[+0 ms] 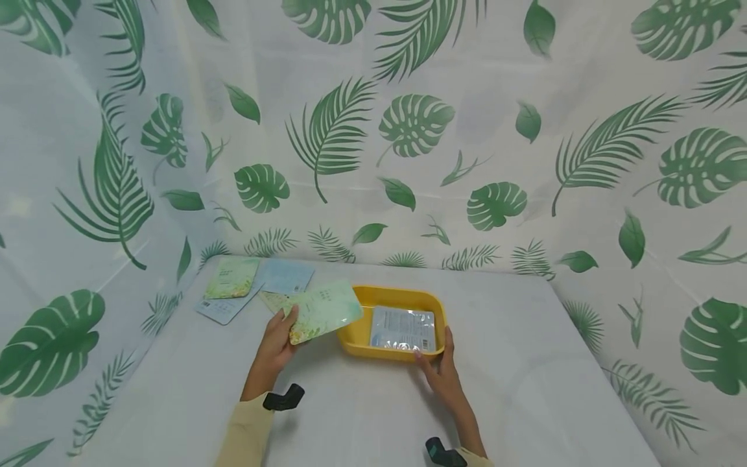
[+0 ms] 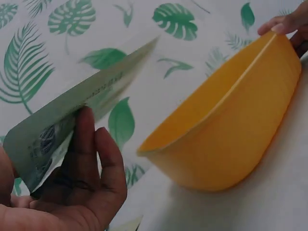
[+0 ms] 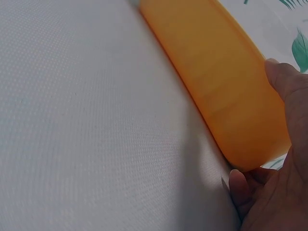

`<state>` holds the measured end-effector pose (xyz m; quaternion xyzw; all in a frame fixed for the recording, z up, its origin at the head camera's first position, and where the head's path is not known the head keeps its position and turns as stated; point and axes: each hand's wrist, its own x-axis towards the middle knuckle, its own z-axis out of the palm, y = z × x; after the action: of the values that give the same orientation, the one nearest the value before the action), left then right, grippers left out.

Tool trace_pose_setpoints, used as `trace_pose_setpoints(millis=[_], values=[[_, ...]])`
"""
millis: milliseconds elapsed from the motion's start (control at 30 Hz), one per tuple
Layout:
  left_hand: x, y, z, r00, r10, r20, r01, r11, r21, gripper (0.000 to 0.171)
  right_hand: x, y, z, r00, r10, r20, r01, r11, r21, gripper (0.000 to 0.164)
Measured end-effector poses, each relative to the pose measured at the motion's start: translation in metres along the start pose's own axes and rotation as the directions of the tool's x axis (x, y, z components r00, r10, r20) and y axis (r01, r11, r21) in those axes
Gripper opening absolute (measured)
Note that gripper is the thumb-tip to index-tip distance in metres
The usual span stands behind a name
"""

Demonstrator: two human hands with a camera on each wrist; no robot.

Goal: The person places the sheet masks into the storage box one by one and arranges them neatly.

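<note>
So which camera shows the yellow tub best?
The head view: it looks into the yellow tub, showing most of the rim and the silvery packet inside. Left wrist shows its outside and some inner wall; right wrist, part of its outside.

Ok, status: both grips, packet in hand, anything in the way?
Left grip: pinching green packet, apart from yellow tray. Right grip: holding tray's near right corner. Silvery packet in tray. Nothing seen between green packet and tray.
</note>
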<state>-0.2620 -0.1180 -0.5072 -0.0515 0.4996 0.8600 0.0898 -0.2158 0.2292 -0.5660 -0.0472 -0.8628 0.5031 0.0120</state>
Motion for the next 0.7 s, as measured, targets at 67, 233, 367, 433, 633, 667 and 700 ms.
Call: trace_pose_setpoints(millis=[67,233,367,433,633,667,700], values=[[0.005,-0.003,0.011,0.999,0.003,0.05,-0.007,0.997,0.08,0.054,0.001,0.0,0.001,1.0,0.0,0.001,0.0,1.0,0.003,0.1],[0.013,-0.006,0.032,0.991,0.03,0.131,-0.072,0.941,0.33,0.05,0.001,0.001,0.003,1.0,-0.011,-0.005,0.011,1.0,-0.003,0.1],[0.017,-0.005,0.043,0.986,0.114,0.124,-0.163,0.838,0.522,0.046,0.002,0.001,0.003,1.0,-0.02,-0.014,0.019,1.0,-0.012,0.099],[0.019,-0.004,0.047,0.981,0.165,0.1,-0.192,0.776,0.6,0.048,0.001,0.001,0.002,1.0,-0.024,-0.016,0.024,1.0,-0.01,0.099],[0.025,-0.009,0.056,0.957,0.282,0.069,-0.23,0.587,0.776,0.057,-0.001,0.0,0.0,0.999,-0.031,-0.016,0.031,1.0,0.003,0.099],[0.025,-0.011,0.058,0.953,0.296,0.069,-0.232,0.562,0.794,0.057,-0.001,0.0,0.001,0.999,-0.033,-0.016,0.033,0.999,0.006,0.098],[0.026,-0.012,0.059,0.947,0.312,0.073,-0.239,0.538,0.808,0.056,-0.001,0.001,0.001,0.999,-0.036,-0.014,0.036,0.999,0.006,0.098]])
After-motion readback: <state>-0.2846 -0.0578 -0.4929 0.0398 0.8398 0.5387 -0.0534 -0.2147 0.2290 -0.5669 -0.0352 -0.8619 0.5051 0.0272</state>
